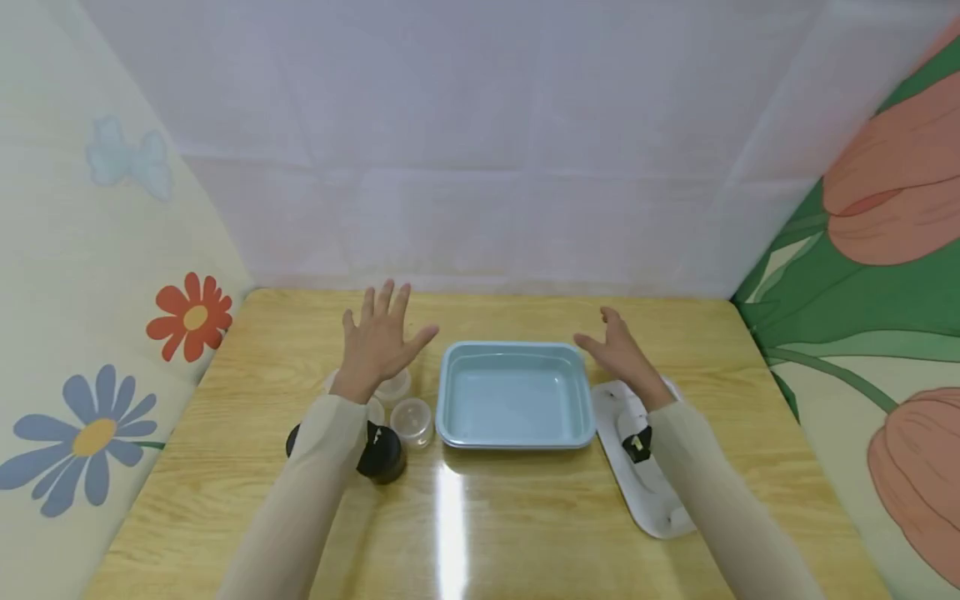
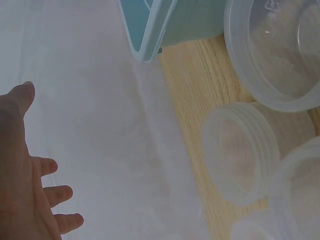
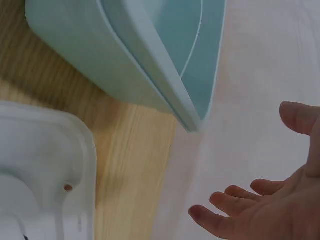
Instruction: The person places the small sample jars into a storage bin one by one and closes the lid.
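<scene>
A light blue rectangular plastic basin (image 1: 517, 400) stands at the middle of the table. My left hand (image 1: 377, 346) hovers to its left, fingers spread and thumb pointing toward the basin. To the basin's right my right hand (image 1: 621, 357) is raised, thumb apart from the loosely bent fingers. Both hands hold nothing. Under the left hand and forearm are several clear round plastic tubs (image 1: 412, 419), partly hidden by the arm; the left wrist view shows a ribbed-rim tub (image 2: 237, 155) among them. Beneath the right forearm lies a white moulded plastic tray (image 1: 663, 521).
Black round things (image 1: 386, 458) stand in front of the tubs, partly behind the left sleeve. The wooden table (image 1: 525, 533) meets a white cloth backdrop (image 1: 480, 225) at its far edge. Flower-printed cloths (image 1: 885, 333) hang on both sides.
</scene>
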### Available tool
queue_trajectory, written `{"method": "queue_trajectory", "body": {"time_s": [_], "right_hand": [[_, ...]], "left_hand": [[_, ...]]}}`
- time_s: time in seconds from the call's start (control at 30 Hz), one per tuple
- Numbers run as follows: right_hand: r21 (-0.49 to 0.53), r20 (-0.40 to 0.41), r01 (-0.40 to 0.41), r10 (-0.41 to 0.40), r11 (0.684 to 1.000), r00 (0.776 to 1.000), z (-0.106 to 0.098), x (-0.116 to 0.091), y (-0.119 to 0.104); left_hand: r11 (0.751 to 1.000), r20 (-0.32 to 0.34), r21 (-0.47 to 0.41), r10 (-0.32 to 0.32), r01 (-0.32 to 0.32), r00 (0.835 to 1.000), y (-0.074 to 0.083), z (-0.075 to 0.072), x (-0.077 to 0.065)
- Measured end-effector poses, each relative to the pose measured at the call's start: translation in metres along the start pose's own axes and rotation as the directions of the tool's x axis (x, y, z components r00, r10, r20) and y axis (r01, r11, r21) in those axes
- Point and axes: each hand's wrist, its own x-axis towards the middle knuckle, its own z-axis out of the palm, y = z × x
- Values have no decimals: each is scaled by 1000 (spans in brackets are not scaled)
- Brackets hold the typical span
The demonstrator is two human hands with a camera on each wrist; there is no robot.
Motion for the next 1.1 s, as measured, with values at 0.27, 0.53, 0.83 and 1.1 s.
{"method": "queue_trajectory", "body": {"time_s": [0.27, 0.53, 0.83, 1.1], "right_hand": [[98, 20, -148, 147, 984, 989, 11, -14, 4], [245, 29, -202, 201, 948, 979, 26, -20, 19], [354, 42, -217, 217, 909, 975, 32, -28, 29], [369, 45, -215, 214, 904, 976, 34, -30, 31]], "left_hand": [[996, -10, -77, -48, 47, 999, -7, -2, -18], [987, -39, -138, -84, 78, 996, -20, 0, -41], [971, -47, -190, -158, 147, 986, -43, 15, -72], [950, -78, -256, -205, 179, 976, -62, 16, -93]]}}
